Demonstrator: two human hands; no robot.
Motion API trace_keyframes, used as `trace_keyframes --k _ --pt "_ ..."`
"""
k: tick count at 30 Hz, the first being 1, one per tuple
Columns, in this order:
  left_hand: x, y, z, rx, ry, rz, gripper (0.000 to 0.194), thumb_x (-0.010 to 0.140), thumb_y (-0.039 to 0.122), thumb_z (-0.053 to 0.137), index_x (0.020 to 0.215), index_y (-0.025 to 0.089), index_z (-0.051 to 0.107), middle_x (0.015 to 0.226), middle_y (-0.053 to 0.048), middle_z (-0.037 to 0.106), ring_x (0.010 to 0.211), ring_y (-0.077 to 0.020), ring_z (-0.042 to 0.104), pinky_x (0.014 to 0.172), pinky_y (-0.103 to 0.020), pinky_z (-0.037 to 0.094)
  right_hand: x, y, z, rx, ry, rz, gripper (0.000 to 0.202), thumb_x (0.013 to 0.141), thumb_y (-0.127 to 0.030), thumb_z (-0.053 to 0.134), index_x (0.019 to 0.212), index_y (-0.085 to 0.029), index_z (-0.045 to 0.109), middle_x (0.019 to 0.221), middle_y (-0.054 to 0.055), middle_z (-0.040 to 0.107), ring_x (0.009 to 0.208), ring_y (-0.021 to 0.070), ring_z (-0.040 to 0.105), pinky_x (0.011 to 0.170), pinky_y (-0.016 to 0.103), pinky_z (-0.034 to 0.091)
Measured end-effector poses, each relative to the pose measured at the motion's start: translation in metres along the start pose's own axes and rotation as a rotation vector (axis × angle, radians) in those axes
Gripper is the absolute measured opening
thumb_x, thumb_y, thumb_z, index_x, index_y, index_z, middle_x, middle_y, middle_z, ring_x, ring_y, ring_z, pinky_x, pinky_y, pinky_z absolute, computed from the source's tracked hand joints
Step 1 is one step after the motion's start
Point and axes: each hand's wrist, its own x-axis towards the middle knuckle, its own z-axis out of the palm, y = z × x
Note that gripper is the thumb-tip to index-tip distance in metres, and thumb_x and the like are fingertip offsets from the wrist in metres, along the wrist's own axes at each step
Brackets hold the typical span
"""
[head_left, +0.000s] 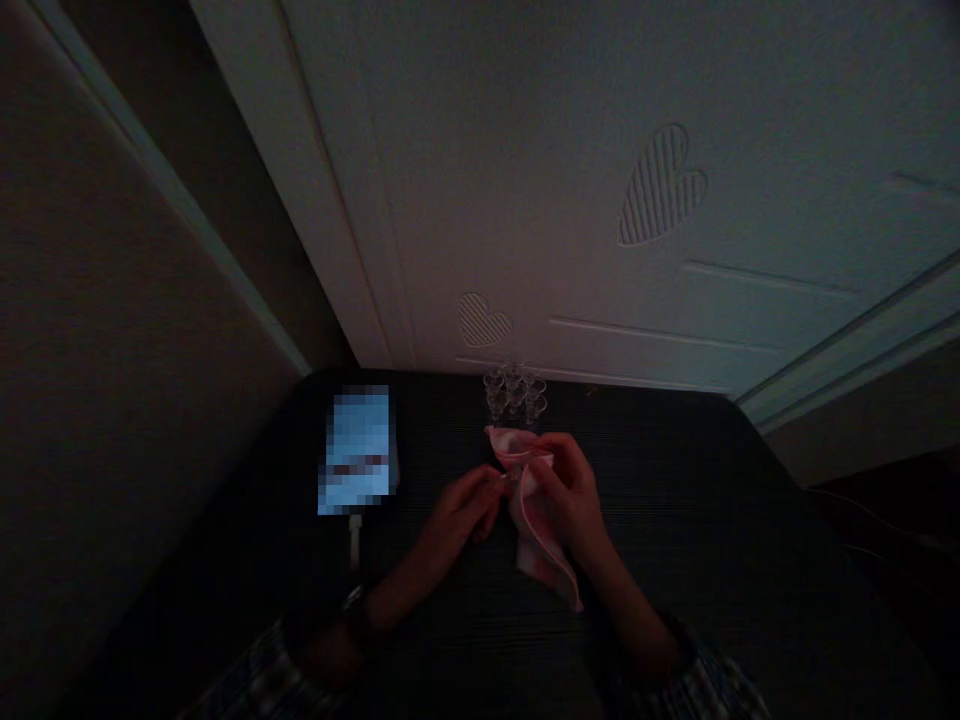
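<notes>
Between my hands is a small clear glass [511, 476], mostly hidden by cloth and fingers. My left hand [471, 498] pinches its left end. A pink and white cloth [541, 550] is gripped in my right hand [571, 488], bunched around the other end of the glass and hanging down toward me. Just beyond the cloth, several small clear stemmed glasses [514, 392] stand in a close group on the dark table [450, 610]. The scene is dim, so the shape of the held glass is hard to make out.
To the left lies a phone [357, 450] with a lit, blurred screen and a white cable [355, 540] plugged into its near end. A white panel with embossed hearts [664, 185] rises along the table's back edge. A wall [112, 300] stands at the left.
</notes>
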Motion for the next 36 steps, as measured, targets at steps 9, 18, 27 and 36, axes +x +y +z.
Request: trace_keyframes --k 9,18,27,36 --pt "0.0024 -0.0005 -0.0007 0.055 0.120 0.020 0.025 0.080 0.035 0.052 0.099 0.020 0.047 0.068 0.005 0.049 0.047 -0.0052 0.041 0.042 -0.017 0.029 -0.0014 0.0035 0.0004 0.028 -0.039 0.022 0.023 0.075 -0.022 0.061 0.096 -0.022 0.053 0.092 0.000 0.056 0.083 0.0142 0.053 0.072 0.023 0.041" --pt "0.0044 -0.0024 -0.0038 0.125 0.153 0.041 0.023 0.081 0.036 0.050 0.098 0.021 0.048 0.069 0.004 0.050 0.048 -0.0057 0.042 0.043 -0.017 0.031 0.0003 0.0031 0.0017 0.120 -0.084 0.054 0.035 0.072 -0.023 0.064 0.105 -0.022 0.052 0.108 0.004 0.057 0.100 0.0188 0.054 0.087 0.030 0.041" --pt "0.0029 -0.0017 -0.0032 0.144 0.118 0.057 0.021 0.084 0.037 0.044 0.096 0.021 0.046 0.066 0.005 0.050 0.047 -0.0066 0.042 0.043 -0.018 0.031 0.0037 -0.0005 -0.0005 0.252 -0.093 0.133 0.028 0.085 -0.036 0.046 0.104 -0.021 0.060 0.107 0.006 0.062 0.098 0.0202 0.056 0.087 0.032 0.041" --pt "-0.0004 0.0021 -0.0010 0.233 0.126 0.060 0.020 0.084 0.037 0.043 0.096 0.021 0.047 0.064 0.004 0.050 0.049 -0.0084 0.044 0.046 -0.019 0.034 0.0049 0.0014 -0.0012 0.329 -0.113 0.209 0.026 0.080 -0.029 0.055 0.103 -0.021 0.062 0.108 0.005 0.063 0.097 0.0195 0.057 0.085 0.030 0.041"
